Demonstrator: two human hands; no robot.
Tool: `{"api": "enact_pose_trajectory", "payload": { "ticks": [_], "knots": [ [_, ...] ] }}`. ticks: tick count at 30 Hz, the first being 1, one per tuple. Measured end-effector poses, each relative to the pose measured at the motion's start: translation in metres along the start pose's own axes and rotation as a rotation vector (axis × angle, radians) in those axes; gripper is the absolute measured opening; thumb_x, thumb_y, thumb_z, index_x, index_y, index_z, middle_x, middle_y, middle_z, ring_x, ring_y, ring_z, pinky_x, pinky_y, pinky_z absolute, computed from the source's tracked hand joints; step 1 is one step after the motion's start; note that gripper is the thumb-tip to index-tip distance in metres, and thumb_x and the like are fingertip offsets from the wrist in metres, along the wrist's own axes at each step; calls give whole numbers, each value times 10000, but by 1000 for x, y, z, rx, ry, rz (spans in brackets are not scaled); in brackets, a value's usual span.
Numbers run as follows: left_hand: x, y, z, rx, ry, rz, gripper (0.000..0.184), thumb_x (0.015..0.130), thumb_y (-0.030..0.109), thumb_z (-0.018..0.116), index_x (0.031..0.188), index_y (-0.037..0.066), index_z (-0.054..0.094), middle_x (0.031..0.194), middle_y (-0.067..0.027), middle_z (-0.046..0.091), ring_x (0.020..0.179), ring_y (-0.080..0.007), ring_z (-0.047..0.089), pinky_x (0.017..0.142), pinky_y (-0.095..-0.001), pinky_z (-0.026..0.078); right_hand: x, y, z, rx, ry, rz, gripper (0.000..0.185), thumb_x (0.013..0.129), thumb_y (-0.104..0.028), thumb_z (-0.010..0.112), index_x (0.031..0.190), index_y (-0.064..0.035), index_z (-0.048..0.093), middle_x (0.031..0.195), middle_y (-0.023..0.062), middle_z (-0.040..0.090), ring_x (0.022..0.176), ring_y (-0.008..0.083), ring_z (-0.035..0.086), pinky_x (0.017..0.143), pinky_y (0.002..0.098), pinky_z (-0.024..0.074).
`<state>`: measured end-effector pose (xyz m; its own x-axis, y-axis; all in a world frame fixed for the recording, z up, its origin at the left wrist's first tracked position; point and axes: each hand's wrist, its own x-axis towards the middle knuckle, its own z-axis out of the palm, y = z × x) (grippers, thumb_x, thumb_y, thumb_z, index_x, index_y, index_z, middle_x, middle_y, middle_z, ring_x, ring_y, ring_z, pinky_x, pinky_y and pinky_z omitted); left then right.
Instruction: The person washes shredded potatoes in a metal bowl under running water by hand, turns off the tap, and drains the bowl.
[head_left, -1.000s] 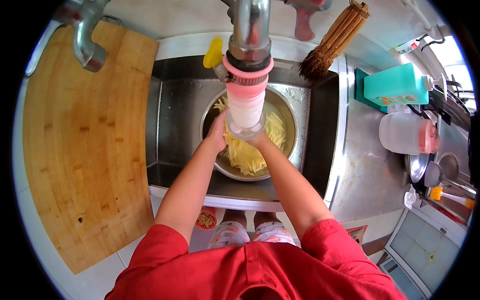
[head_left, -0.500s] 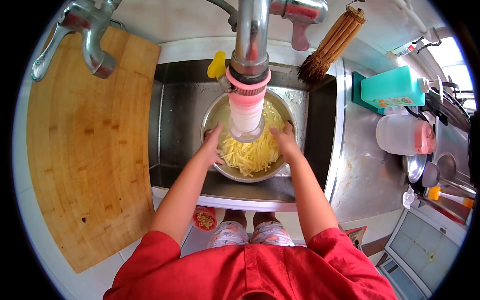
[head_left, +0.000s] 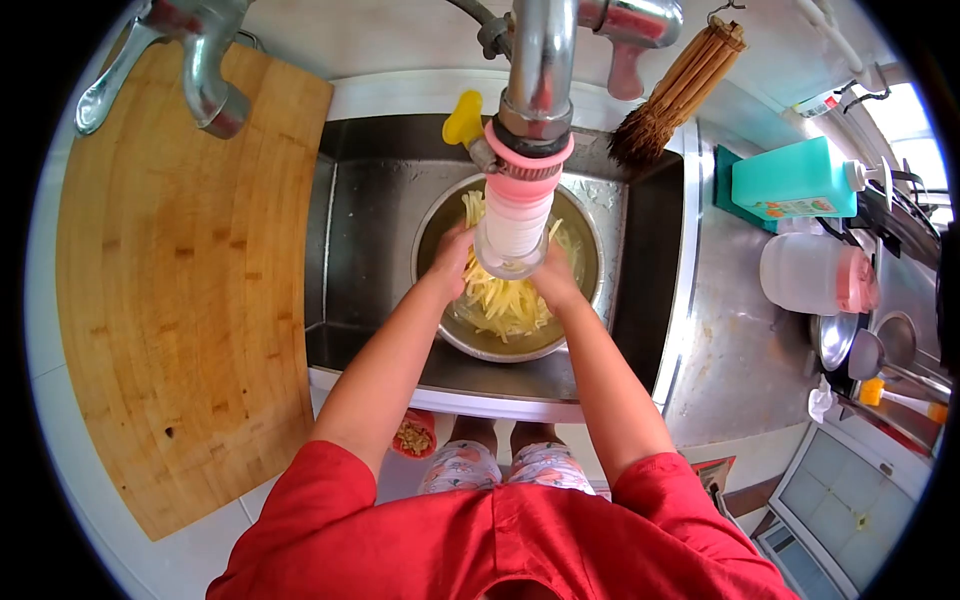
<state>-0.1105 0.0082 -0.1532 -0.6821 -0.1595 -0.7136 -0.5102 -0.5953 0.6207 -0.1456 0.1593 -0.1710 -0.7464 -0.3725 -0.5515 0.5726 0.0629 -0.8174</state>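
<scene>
Steel sink (head_left: 370, 200) walls surround a metal bowl (head_left: 490, 355). Inside, the left hand (head_left: 453, 262) and right hand (head_left: 555, 278) touch wet, pale strips (head_left: 505, 305); hidden fingers leave their closure unclear. Loose, low scooping should limit snapping and spills.

To your left, wooden board (head_left: 190, 290). Far side, right of the faucet (head_left: 540, 70): brush (head_left: 675, 95), bristles down. On the desk (head_left: 735, 350) at right: green bottle (head_left: 795, 180), pink-lidded jar (head_left: 810, 273) just nearer you.
</scene>
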Motion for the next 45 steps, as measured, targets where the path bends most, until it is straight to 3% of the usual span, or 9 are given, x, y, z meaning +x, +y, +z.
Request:
{"api": "enact_pose_trajectory", "payload": {
  "ticks": [5,11,16,19,23,29,35,42,45],
  "knots": [
    [-23,5,-5,144,-70,199,507,815,127,606,1303,60,491,1180,-101,603,1093,-202,567,930,-321,449,-13,0,-18,-304,-39,-210,679,670,-29,764,1274,-5,454,1157,127,599,1052,244,585,895,322,463],
    [-20,-21,-58,1288,-411,609,639,743,160,693,1324,49,452,1374,-141,438,1164,-261,512,1002,-326,394,-17,13,-60,-476,-197,-34,675,711,-168,734,1310,-49,448,1304,193,466,1177,326,495,970,349,410],
    [-20,-23,-29,190,374,-334,673,812,435,650,1345,99,412,1409,-155,388,1238,-329,453,983,-506,403,12,56,-50,-48,252,149,847,763,-316,738,1425,-53,280,1326,287,406,1258,363,400,1030,397,355],
    [11,-48,-39,-59,152,-422,652,819,506,618,1301,97,459,1314,-151,486,1173,-305,517,916,-547,446,36,83,-32,-233,264,201,1061,679,-423,792,1465,-33,195,1412,270,335,1267,386,403,1039,406,349],
    [46,-66,-48,-203,-99,-449,587,811,440,637,1261,88,502,1207,-130,571,1083,-277,580,872,-478,492,42,80,-15,9,39,344,1060,667,-381,808,1452,5,209,1436,263,317,1304,362,371,1062,374,322],
    [27,-46,-36,169,34,21,473,754,121,657,1209,45,553,1104,-90,636,990,-187,611,854,-322,490,9,40,-16,-236,-23,-40,1027,622,-200,831,1401,113,241,1382,260,409,1295,307,403,1046,332,344],
    [-19,-15,-16,773,-44,494,469,743,157,671,1187,32,581,1141,-118,625,1059,-197,579,914,-324,443,-27,-7,-10,-395,41,-109,871,627,-124,807,1374,20,382,1339,181,475,1275,275,420,1052,321,321],
    [-7,-34,-61,826,13,416,539,777,301,672,1252,85,542,1351,-157,472,1272,-262,414,1006,-431,378,-8,12,-58,-482,-55,-72,769,756,-184,703,1389,48,333,1387,223,400,1312,335,361,1064,370,301],
    [-27,-12,-17,144,404,-180,660,814,389,642,1377,136,407,1415,-142,395,1312,-325,355,1020,-556,324,16,35,-50,-186,249,-82,877,724,-310,753,1396,31,304,1381,241,409,1305,340,371,1071,351,300]
  ]
}}
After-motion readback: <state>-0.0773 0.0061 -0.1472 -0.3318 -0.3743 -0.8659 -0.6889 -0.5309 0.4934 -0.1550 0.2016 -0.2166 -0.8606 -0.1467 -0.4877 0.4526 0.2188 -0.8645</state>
